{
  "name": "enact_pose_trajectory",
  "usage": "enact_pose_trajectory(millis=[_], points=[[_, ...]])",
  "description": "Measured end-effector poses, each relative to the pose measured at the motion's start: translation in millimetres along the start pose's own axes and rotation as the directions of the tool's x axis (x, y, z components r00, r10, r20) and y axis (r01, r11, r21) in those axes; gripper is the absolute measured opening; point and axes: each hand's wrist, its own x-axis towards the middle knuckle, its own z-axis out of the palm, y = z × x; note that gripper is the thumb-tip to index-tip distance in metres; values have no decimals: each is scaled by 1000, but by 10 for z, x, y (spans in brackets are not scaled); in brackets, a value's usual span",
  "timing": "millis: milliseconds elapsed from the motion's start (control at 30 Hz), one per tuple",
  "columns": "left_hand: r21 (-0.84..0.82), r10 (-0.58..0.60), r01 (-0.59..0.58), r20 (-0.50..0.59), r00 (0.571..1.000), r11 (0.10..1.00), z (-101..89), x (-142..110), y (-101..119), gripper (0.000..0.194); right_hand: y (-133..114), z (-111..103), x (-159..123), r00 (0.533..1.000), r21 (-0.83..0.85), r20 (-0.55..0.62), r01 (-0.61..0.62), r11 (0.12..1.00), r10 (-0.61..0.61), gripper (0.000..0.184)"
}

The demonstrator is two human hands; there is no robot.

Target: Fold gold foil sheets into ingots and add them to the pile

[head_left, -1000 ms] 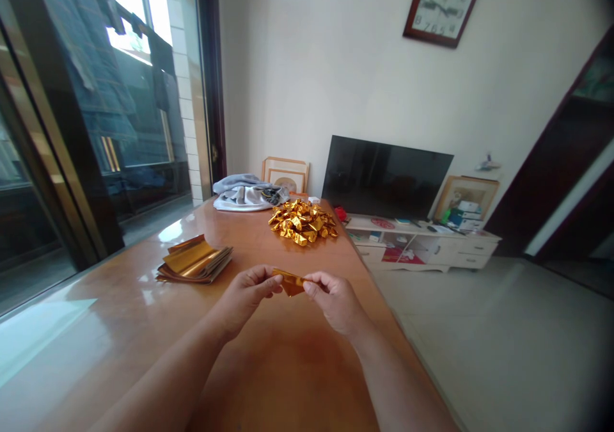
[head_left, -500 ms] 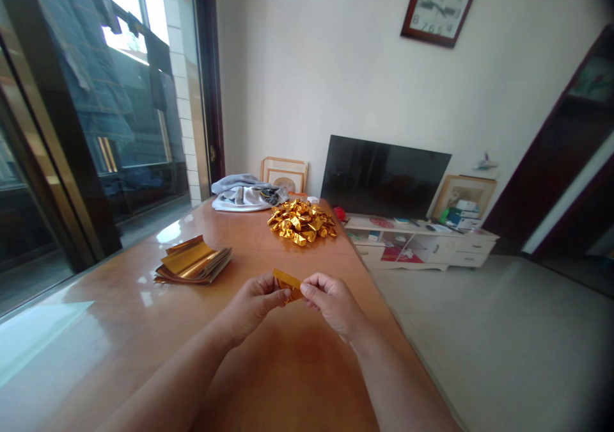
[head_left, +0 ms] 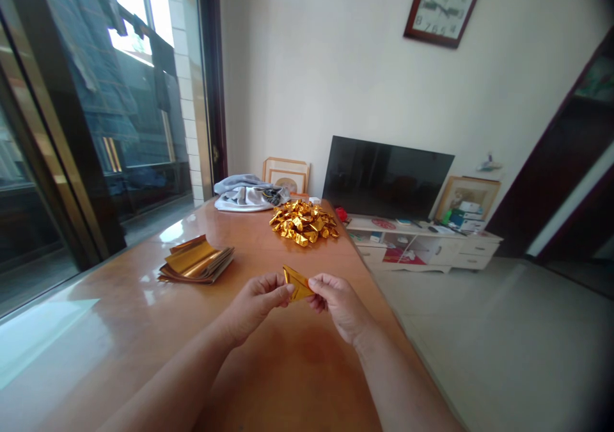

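A folded gold foil piece (head_left: 298, 286) sits between the two hands, raised a little over the near part of the bench (head_left: 288, 361), one pointed corner standing up toward the far side. It looks like thin metallic paper, so it is probably very light, slick on its shiny face and stiff only where layers double up; a hard pinch would likely crease it, and a tug could tear it. Its folded ends and edges seem the sound places to take hold, with the middle left unpressed. The left grip (head_left: 256, 299) is closed on one end, thumb uppermost, and the right grip (head_left: 341, 297) is closed on the other, thumb and fingers pinching the edge. Beyond them lies a heap of folded gold pieces (head_left: 303, 223), and to the left a stack of gold sheets (head_left: 196, 262), its top sheet curling upward. The bench is brown and glossy, with window light reflected in it, so light foil may slide easily there. At its far end rests a grey and white cloth bundle (head_left: 247, 195). Past the bench, a dark television (head_left: 388, 179) stands on a pale cabinet (head_left: 470, 250), a framed clock (head_left: 444, 9) hangs on the wall, and clothes (head_left: 96, 73) hang outside the glass on the left.
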Motion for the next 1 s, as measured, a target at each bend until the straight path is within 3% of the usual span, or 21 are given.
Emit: enact_pose_trajectory(millis=[500,1000], points=[[14,-29,30,-12,999,999,7,-10,-5,32,120,-14,75,993,236,42,-114,965,107,30],[-35,30,-35,-126,992,999,-17,14,0,26,160,-26,58,996,101,34,-79,992,76,31]])
